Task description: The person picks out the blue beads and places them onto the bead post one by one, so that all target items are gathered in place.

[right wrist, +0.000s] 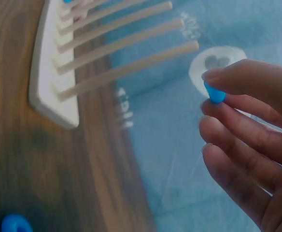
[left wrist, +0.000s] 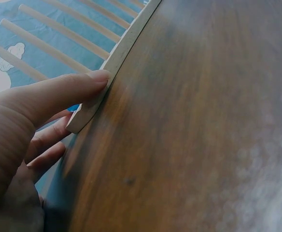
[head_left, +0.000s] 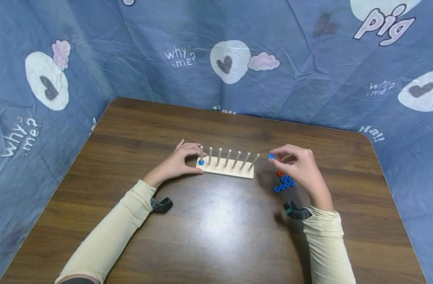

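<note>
A pale wooden board (head_left: 225, 170) with a row of several upright pegs lies on the table. My left hand (head_left: 175, 161) grips its left end, thumb along the front edge and fingers round the far side; in the left wrist view the thumb (left wrist: 90, 82) presses the board's edge. One blue ring (head_left: 201, 162) sits at the foot of the leftmost peg. Off the board's right end, my right hand (head_left: 301, 163) pinches another blue ring (right wrist: 215, 93) between thumb and index finger, raised near the height of the peg tops. The other pegs carry no rings.
Several loose blue rings (head_left: 282, 187) and an orange-red ring (head_left: 280, 173) lie on the brown table (head_left: 216, 244) below the right hand, which partly covers the group. A blue printed cloth (head_left: 202, 79) hangs behind the table and along its sides.
</note>
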Available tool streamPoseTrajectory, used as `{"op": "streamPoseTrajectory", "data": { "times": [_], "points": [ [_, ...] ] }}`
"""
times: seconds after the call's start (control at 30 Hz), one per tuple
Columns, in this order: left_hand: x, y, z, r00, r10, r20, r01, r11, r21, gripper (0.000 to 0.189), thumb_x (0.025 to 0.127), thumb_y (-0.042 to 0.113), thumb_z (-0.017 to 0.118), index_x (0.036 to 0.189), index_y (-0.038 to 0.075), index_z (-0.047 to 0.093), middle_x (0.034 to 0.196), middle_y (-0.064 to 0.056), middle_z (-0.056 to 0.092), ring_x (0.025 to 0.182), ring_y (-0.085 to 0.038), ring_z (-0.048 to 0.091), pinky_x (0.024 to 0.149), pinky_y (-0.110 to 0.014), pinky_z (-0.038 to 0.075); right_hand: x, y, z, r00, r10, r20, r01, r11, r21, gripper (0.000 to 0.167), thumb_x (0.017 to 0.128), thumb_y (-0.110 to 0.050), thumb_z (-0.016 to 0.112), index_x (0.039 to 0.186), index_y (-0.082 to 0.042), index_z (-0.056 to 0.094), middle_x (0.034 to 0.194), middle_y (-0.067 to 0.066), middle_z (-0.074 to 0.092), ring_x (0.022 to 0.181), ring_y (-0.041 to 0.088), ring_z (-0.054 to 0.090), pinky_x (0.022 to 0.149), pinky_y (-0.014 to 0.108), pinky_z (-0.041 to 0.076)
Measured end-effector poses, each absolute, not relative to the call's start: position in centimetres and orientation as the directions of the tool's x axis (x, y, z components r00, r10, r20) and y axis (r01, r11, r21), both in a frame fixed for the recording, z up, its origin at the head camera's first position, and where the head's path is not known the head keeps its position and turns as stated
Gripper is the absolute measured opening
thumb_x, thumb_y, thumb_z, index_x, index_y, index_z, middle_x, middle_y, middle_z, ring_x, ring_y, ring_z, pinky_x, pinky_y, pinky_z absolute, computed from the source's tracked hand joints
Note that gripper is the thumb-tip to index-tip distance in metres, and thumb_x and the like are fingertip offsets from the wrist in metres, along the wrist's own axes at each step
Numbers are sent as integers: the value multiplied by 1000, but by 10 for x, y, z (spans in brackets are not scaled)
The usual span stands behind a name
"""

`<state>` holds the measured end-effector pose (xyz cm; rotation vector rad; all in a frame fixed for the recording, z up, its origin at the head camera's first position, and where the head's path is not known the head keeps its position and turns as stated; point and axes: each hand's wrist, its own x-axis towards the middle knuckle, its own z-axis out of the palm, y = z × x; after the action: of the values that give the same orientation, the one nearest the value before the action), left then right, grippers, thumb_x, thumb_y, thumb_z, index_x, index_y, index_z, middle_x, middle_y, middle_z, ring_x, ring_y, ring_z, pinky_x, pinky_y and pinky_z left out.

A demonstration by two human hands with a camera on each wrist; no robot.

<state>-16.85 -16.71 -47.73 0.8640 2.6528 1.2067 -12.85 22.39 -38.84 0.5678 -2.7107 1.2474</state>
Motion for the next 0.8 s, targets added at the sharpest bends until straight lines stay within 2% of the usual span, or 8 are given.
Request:
{"op": "streamPoseTrajectory", "data": {
  "times": [0.47,0.8],
  "points": [
    [-169,-168,-478,-833,536,137,455,525,719,36,78,26,92,109,17,75,134,-5,71,144,-32,47,129,-65,-1,-140,194,-373,-867,-361,344,-491,497,-715,14,87,-9,82,100,-15,80,92,-2,78,80,4,69,75,26,63],
    [-169,-168,-479,-831,538,139,459,524,717,36,77,27,92,108,18,75,133,-3,72,145,-31,47,129,-64,-2,-146,164,-366,-828,-437,351,-542,466,-699,14,89,-6,80,102,-13,80,93,-1,78,83,7,71,77,32,64]
  ]
}}
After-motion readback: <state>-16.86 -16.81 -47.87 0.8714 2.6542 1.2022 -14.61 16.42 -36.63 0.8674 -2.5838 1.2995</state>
